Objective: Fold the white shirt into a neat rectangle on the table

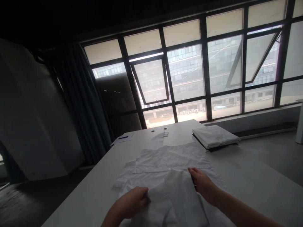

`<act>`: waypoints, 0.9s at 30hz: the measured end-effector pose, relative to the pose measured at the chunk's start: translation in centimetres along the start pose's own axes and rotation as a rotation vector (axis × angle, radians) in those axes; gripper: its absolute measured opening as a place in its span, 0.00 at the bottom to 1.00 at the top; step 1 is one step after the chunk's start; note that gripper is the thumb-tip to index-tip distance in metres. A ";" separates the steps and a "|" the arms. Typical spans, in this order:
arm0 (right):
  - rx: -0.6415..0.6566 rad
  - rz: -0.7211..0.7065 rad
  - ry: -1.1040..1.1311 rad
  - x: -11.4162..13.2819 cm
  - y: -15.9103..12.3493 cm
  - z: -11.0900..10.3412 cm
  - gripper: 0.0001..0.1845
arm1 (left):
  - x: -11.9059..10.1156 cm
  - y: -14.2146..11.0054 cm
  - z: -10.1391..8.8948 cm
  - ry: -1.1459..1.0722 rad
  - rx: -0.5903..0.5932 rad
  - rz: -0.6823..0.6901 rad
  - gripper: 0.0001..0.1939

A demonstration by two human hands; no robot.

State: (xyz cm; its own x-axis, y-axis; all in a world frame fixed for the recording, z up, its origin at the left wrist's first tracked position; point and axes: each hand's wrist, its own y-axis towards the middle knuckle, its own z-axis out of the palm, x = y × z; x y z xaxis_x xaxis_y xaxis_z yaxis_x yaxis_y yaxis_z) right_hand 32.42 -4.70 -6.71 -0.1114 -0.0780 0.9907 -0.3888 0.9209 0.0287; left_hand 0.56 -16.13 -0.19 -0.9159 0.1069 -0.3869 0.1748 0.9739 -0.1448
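Two bare hands working a white shirt [167, 160] spread on a pale surface [251, 170], head-worn view looking forward and down. The shirt lies directly in front of the person, on the near part of the surface, its far panel flat and creased and one narrow strip of cloth [157, 141] reaching toward the far edge. Its nearest part is raised into a loose fold between the hands, and the lowest part of the garment runs out of view at the bottom of the frame.

Step in hand, as judged: the near part of the shirt is being handled while the far panel lies flat. The raised fold is not yet laid down, so the next move calls for control of that loose cloth by both hands.

Left hand [129, 201]: curled, fingers closed over the gathered cloth, apparently gripping it. Right hand [201, 184]: only partly closed, fingers together and reaching forward, fingertips [189, 171] at the edge of the raised fold; whether they pinch the cloth or merely touch it cannot be told.

Beyond the shirt, to the right, a stack of folded white cloth [215, 136] sits on a dark flat item [208, 146]. To the left lies a sheet of paper [124, 139] bearing a blue pen [123, 137]. Behind all stand large framed windows [184, 72]
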 end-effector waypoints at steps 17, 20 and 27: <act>0.244 -0.221 -0.695 4.5 -3.2 -2.7 0.21 | 5.6 1.0 1.5 0.103 0.067 -0.153 0.32; 0.067 -0.296 -0.521 4.7 -1.1 -5.3 0.27 | 6.9 1.1 1.1 0.143 -0.007 -0.160 0.14; -0.273 -0.227 -0.362 1.1 2.8 -9.4 0.31 | 10.5 2.5 0.9 0.126 -0.044 -0.184 0.12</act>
State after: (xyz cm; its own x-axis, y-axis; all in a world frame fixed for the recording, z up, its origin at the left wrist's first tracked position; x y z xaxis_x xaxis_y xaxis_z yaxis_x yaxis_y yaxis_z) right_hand 39.79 1.36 -4.32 -0.3803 -0.3706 0.8474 -0.1924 0.9279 0.3195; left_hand -8.32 -12.76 -5.45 -0.9692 -0.0521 -0.2409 -0.0129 0.9868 -0.1615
